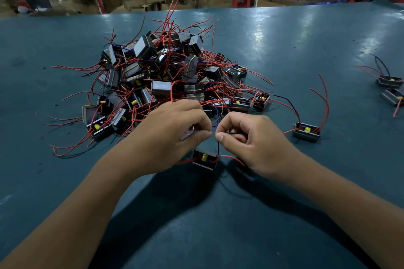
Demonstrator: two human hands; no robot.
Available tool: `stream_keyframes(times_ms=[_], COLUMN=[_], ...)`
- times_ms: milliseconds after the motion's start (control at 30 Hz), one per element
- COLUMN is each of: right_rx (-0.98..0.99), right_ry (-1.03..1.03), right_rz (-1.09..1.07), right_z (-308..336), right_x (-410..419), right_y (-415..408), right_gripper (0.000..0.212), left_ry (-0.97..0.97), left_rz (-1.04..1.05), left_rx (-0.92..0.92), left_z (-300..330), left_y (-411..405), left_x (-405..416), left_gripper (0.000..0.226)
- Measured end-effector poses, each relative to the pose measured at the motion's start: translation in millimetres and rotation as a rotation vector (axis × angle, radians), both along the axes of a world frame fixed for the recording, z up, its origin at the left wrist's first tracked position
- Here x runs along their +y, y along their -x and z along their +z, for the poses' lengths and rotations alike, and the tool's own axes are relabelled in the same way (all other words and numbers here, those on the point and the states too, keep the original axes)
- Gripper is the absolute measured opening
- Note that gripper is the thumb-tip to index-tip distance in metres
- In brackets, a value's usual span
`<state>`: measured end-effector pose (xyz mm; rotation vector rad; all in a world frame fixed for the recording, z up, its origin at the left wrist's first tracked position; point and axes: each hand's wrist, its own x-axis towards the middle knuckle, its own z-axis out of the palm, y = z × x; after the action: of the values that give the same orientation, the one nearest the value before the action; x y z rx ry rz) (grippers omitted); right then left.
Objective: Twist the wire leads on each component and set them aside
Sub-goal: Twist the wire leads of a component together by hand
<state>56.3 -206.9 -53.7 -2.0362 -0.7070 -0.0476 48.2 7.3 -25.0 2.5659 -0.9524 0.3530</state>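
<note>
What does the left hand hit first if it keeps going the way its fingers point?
Probably the right hand: the left hand points right, fingertips nearly meeting over the wire lead both pinch. Depth unclear.

Red wire leads (166, 85), teal table (284, 50)

Single head-worn camera, looking forward and down, close over the table (284, 46), wide-angle view

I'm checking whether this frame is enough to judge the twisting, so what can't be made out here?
- Head view: the wire ends pinched between left hand and right hand are too thin to show any twist.
- The component below is partly covered by both hands.
- Parts deep in the pile are buried under red leads.
- Two set-aside components lie at the right edge, partly cut off.
</note>
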Motion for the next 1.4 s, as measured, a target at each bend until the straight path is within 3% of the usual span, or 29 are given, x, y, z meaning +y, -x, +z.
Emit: stream_keyframes(times_ms=[267,433,567,633,733,867,1067,1200,1300,1400], right_rx=[-0.14,-0.159,-0.084,-0.046,0.017,0.078,0.076,0.031,0.027,-0.003], right_ry=[0.058,0.027,-0.044,-0.078,-0.043,-0.004,0.517,0.42,0.228,0.165], right_rz=[0.006,-0.01,-0.075,-0.123,-0.127,-0.029,0.245,0.16,0.138,0.134], right_z=[4,2,-3,-4,-2,14,28,21,19,16], right_x=[0,1,0,-2,-6,-21,-54,-43,-31,-24], right_y=[3,1,-2,-5,-11,-21,-32,-29,-24,-18], right_gripper=[0.012,0.013,0.014,0.014,0.008,0.02,0.029,0.012,0.018,0.011], left_ry=[0.478,0.672,0.807,0.771,0.545,0.168,0.01,0.048,0.237,0.437], left_rz=[0.11,0.18,0.212,0.213,0.149,0.053,0.054,0.095,0.099,0.046], left_rx=[0.768,0.981,0.955,0.883,0.757,0.637,0.417,0.391,0.461,0.623], left_z=[3,0,-1,-3,-6,-9,-11,-12,-13,-13], left_y=[5,2,-1,-4,-3,-1,-3,-6,-7,-6], left_x=[-3,-7,-2,1,-2,-1,-3,4,3,-1], left_gripper=[0.021,0.021,0.018,0.017,0.007,0.036,0.023,0.023,0.021,0.018])
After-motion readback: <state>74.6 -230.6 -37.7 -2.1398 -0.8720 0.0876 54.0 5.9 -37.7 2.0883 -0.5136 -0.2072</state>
